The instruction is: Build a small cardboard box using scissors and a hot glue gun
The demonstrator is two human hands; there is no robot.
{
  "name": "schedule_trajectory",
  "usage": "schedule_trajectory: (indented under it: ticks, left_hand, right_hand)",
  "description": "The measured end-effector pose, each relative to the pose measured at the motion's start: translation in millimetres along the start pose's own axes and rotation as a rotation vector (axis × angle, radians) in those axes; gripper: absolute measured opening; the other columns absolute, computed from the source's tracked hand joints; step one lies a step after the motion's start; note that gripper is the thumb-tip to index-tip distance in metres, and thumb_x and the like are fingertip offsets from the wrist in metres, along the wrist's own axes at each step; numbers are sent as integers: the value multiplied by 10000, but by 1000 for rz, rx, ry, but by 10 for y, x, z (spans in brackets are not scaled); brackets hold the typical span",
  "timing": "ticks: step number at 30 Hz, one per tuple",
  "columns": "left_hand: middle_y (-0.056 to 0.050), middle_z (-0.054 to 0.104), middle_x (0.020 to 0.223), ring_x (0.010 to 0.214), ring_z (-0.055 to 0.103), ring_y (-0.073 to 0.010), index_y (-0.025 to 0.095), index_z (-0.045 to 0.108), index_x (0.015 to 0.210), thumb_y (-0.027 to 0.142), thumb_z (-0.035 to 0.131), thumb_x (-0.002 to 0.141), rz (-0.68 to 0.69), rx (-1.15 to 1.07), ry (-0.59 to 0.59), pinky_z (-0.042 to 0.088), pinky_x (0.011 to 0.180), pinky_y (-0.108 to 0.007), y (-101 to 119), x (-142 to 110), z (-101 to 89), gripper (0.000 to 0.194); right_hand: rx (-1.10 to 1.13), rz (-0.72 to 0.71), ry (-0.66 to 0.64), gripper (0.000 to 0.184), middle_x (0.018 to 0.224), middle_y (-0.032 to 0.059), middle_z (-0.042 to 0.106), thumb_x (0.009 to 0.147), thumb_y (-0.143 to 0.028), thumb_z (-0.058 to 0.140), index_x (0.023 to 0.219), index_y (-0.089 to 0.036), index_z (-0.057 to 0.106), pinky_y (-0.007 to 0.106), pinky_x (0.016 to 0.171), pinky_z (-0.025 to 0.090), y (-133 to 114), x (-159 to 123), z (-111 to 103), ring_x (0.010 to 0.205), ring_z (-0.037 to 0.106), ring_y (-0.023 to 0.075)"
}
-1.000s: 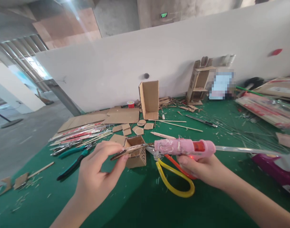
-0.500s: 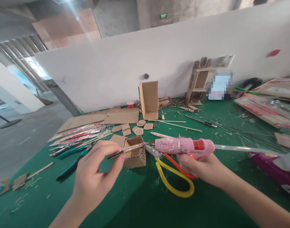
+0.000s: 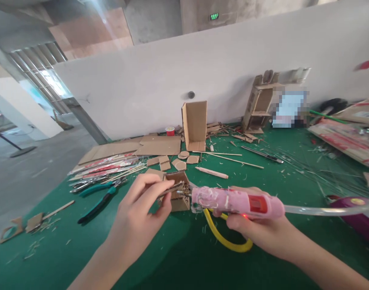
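My left hand (image 3: 145, 213) pinches a small cardboard piece (image 3: 172, 188) between thumb and fingers. In my right hand (image 3: 257, 225) is a pink hot glue gun (image 3: 220, 200), smeared with dried glue, a clear glue stick (image 3: 311, 210) running out of its back. The gun's metal nozzle points left, close to the edge of the cardboard piece; whether they touch I cannot tell. Just behind the piece stands a small open cardboard box (image 3: 180, 205), partly hidden by my fingers. Scissors with a yellow handle loop (image 3: 229, 243) lie beneath the gun, mostly covered by it.
Green-handled pliers (image 3: 100, 205) lie at left beside bagged sticks (image 3: 108, 167). Behind are cut cardboard pieces (image 3: 180, 164), a marker (image 3: 213, 172), an upright cardboard shell (image 3: 196, 125) and a utility knife (image 3: 263, 154). A purple tool (image 3: 350, 213) rests at right.
The glue gun has come lower, its nozzle now at the right end of the cardboard piece. My left hand has shifted right with that piece. The view has turned slightly left.
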State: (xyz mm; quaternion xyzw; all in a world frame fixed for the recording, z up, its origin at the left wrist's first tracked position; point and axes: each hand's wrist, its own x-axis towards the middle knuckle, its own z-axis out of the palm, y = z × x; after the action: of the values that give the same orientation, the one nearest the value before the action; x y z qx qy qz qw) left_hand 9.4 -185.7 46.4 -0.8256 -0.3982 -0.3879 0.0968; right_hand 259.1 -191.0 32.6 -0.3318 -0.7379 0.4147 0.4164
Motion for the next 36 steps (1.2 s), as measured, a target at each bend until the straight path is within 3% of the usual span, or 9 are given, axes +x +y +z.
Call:
schedule_trajectory:
  ticks: [5, 8, 12, 19, 36]
  left_hand:
    - [-30, 671, 951, 897, 669, -167, 248, 241, 1470, 154, 592, 871, -178, -66, 22, 563, 809, -295, 4, -80, 63, 700]
    - [-22, 701, 923, 872, 683, -177, 257, 121, 1509, 176, 596, 871, -210, -70, 37, 573, 779, -305, 13, -108, 95, 800]
    - [-20, 719, 915, 910, 681, -200, 268, 54, 1524, 175, 580, 872, -154, -54, 30, 572, 803, -339, 17, -101, 105, 843]
    - [-24, 736, 942, 965, 675, -205, 262, 68, 1531, 153, 546, 889, -52, -12, 37, 551, 884, -348, 25, -74, 85, 808]
    - [0, 742, 901, 905, 695, -192, 254, 154, 1519, 136, 568, 876, -32, 26, 63, 555, 897, -345, 44, -41, 90, 773]
  right_hand:
    - [-115, -13, 28, 263, 656, 13, 625, 839, -380, 648, 648, -209, 593, 250, 546, 457, -33, 9, 25, 626, 601, 165]
    - [-128, -23, 39, 264, 614, -11, 576, 825, -353, 661, 635, -205, 554, 232, 501, 414, -43, 10, 51, 548, 533, 128]
    - [-46, -2, -29, 246, 624, -25, 546, 828, -322, 669, 656, -198, 545, 219, 504, 376, -31, 23, 97, 547, 495, 106]
    - [-54, 52, -85, 261, 638, -26, 528, 828, -340, 673, 664, -194, 532, 220, 519, 351, -12, 19, 111, 564, 475, 103]
    - [-108, 28, -69, 277, 632, -36, 515, 851, -340, 640, 648, -199, 515, 215, 527, 356, -25, 23, 92, 551, 462, 97]
